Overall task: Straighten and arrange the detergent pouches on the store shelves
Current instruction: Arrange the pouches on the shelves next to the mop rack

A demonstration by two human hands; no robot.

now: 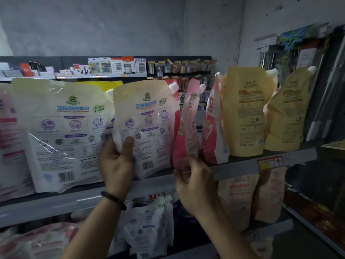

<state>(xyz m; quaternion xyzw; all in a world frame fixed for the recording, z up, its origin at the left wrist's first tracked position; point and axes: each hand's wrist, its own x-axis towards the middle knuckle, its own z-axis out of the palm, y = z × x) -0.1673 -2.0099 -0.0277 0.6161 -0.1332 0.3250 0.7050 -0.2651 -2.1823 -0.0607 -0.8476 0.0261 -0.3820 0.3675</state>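
Left hand clamps white pouch, right hand pinches pink pouch at shelf edge; best seat both upright.

Pink-striped pouch at left cut by the edge, yellow pouch mostly hidden behind the big white pouch, lower-shelf pouch partly behind the left forearm, hanging goods at right blurred

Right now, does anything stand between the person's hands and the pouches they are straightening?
Nothing visible does. The left hand grips the white pouch at its lower left edge, and the right hand holds the bottom of the pink pouch beside it on the shelf.
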